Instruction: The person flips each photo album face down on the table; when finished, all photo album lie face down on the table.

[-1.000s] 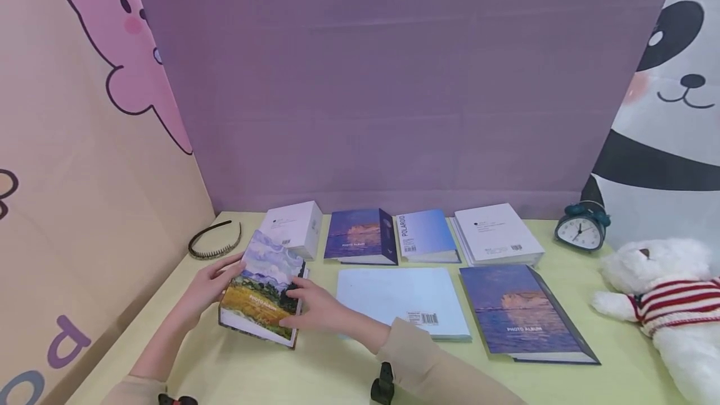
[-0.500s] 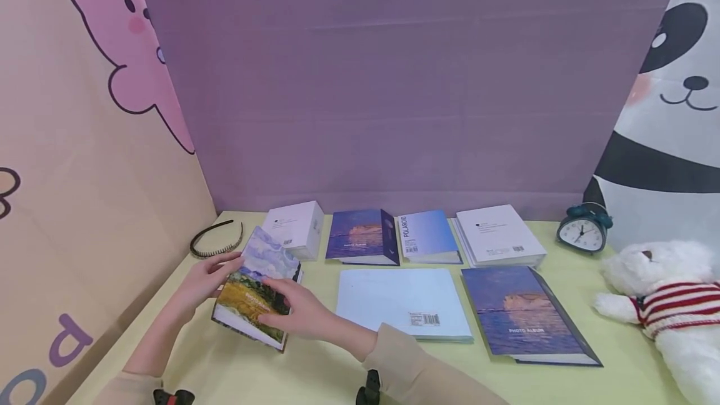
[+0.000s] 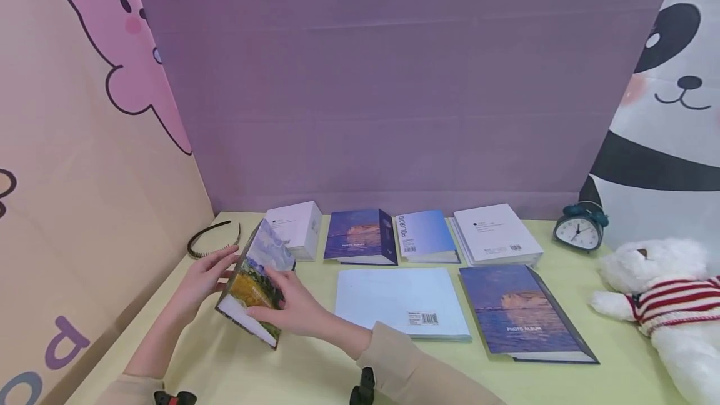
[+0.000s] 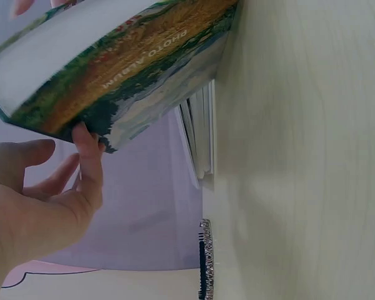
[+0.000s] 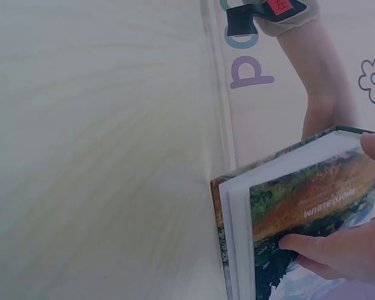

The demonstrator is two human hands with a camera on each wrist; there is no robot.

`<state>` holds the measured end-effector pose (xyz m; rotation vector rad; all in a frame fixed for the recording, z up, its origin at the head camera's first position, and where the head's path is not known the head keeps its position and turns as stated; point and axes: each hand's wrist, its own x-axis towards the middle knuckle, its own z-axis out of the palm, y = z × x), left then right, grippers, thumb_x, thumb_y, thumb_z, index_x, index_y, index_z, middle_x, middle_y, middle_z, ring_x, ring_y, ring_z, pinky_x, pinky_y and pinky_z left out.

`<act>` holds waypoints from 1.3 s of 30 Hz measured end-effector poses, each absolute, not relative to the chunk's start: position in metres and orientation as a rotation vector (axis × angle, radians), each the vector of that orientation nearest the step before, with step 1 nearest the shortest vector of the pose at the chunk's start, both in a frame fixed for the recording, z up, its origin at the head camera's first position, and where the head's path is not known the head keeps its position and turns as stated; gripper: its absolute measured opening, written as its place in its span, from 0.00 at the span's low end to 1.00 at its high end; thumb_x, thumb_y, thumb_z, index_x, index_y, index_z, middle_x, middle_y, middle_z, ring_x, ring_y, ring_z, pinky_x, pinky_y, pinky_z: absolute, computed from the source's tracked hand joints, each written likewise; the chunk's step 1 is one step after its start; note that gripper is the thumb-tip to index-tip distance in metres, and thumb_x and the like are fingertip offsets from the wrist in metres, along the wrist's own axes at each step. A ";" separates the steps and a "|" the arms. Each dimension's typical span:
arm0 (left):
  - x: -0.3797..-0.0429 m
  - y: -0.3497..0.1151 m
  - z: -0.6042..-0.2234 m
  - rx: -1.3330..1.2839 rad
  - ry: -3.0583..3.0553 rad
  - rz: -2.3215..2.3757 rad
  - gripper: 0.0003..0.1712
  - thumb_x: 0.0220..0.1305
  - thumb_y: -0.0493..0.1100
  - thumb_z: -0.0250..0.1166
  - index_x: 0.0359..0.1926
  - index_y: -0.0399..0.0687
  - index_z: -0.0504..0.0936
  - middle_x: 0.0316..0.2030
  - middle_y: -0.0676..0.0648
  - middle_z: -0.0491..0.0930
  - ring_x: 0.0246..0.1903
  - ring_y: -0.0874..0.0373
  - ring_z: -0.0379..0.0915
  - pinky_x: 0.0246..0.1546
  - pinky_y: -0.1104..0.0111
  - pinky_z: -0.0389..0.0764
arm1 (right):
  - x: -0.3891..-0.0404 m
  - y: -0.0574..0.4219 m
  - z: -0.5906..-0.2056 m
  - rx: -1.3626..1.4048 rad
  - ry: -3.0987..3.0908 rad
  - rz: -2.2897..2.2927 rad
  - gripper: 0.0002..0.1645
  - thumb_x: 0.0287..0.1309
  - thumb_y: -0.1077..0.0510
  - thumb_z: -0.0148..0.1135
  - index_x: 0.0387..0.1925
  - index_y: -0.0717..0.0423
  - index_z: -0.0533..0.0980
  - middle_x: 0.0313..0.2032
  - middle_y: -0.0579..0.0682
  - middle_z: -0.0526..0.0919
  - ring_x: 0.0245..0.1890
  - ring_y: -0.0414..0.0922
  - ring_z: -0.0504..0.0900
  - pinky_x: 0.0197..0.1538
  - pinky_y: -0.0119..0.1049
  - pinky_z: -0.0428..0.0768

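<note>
A thick photo album [image 3: 257, 289] with a painted landscape cover stands tilted above the near left part of the table. My right hand [image 3: 298, 305] grips it from the right, thumb and fingers spread over the front cover; some fingers are hidden. Along the album's left edge, my left hand [image 3: 199, 280] touches it with its fingertips. In the left wrist view, the left thumb [image 4: 40, 152] sits apart from the album while a finger meets the cover's edge. Loose leaves or a cover flap show at the album's side in the right wrist view.
Behind lie a white boxy album [image 3: 306, 230], a blue-purple album [image 3: 357, 236], a Polaroid album [image 3: 426, 236] and a thick white album [image 3: 497, 233]. A pale blue album [image 3: 394, 299] and another seascape album [image 3: 523, 311] are nearer. A headband [image 3: 205, 254], alarm clock [image 3: 578, 232] and teddy bear [image 3: 675, 305] flank them.
The album has turned so its left edge shows more, and shifted slightly left. My right hand has slid left across its cover. My left hand's fingers have loosened at the edge.
</note>
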<state>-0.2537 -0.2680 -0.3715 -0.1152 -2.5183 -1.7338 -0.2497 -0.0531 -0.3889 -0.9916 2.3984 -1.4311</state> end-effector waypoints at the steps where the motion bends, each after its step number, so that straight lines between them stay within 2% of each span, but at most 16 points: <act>1: -0.254 -0.268 -0.371 -0.122 -2.504 -1.747 0.32 0.72 0.51 0.48 0.69 0.37 0.59 0.62 0.33 0.67 0.39 0.71 0.73 0.41 0.72 0.80 | -0.249 -0.054 -0.389 -0.977 2.398 -1.441 0.45 0.57 0.43 0.61 0.71 0.52 0.55 0.64 0.55 0.59 0.63 0.49 0.66 0.57 0.42 0.77; 3: -0.253 -0.267 -0.372 -0.147 -2.481 -1.767 0.31 0.72 0.49 0.50 0.68 0.36 0.59 0.60 0.37 0.70 0.39 0.72 0.74 0.41 0.73 0.79 | -0.248 -0.055 -0.389 -0.972 2.404 -1.453 0.45 0.58 0.43 0.61 0.71 0.53 0.55 0.66 0.55 0.57 0.64 0.49 0.64 0.57 0.42 0.77; 7: -0.253 -0.267 -0.374 -0.209 -2.453 -1.808 0.30 0.71 0.48 0.52 0.68 0.36 0.61 0.55 0.50 0.74 0.41 0.73 0.74 0.42 0.73 0.79 | -0.247 -0.056 -0.390 -0.949 2.426 -1.477 0.44 0.59 0.41 0.58 0.70 0.56 0.55 0.68 0.56 0.55 0.66 0.52 0.61 0.63 0.47 0.70; 11: -0.253 -0.266 -0.376 -0.247 -2.458 -1.832 0.31 0.70 0.49 0.52 0.68 0.39 0.61 0.50 0.60 0.75 0.43 0.73 0.74 0.43 0.71 0.79 | -0.246 -0.055 -0.389 -0.866 2.364 -1.573 0.43 0.61 0.37 0.53 0.69 0.56 0.55 0.68 0.56 0.56 0.67 0.55 0.61 0.65 0.51 0.66; 17: -0.255 -0.265 -0.379 -0.280 -2.465 -1.879 0.33 0.70 0.52 0.52 0.68 0.38 0.60 0.50 0.59 0.73 0.44 0.72 0.74 0.44 0.69 0.80 | -0.243 -0.053 -0.387 -0.746 2.284 -1.700 0.43 0.62 0.35 0.51 0.68 0.57 0.56 0.66 0.59 0.56 0.66 0.60 0.61 0.60 0.55 0.70; 24: -0.256 -0.263 -0.384 -0.344 -2.461 -1.971 0.32 0.71 0.51 0.50 0.67 0.34 0.60 0.46 0.58 0.76 0.44 0.68 0.76 0.44 0.69 0.81 | -0.246 -0.055 -0.386 -0.670 2.239 -1.827 0.44 0.61 0.37 0.52 0.66 0.62 0.56 0.64 0.62 0.60 0.61 0.55 0.70 0.58 0.50 0.74; 30: -0.256 -0.260 -0.388 -0.337 -2.496 -1.998 0.33 0.71 0.53 0.50 0.67 0.35 0.59 0.46 0.56 0.77 0.44 0.66 0.76 0.44 0.67 0.81 | -0.248 -0.054 -0.383 -0.643 2.183 -1.880 0.45 0.59 0.42 0.58 0.67 0.63 0.55 0.66 0.61 0.60 0.61 0.56 0.69 0.57 0.49 0.76; 39: -0.259 -0.258 -0.390 -0.351 -2.500 -2.020 0.32 0.71 0.53 0.50 0.66 0.35 0.59 0.46 0.55 0.76 0.44 0.66 0.77 0.43 0.66 0.81 | -0.248 -0.048 -0.381 -0.650 2.146 -1.877 0.46 0.59 0.43 0.59 0.69 0.61 0.53 0.68 0.60 0.56 0.62 0.56 0.67 0.52 0.45 0.79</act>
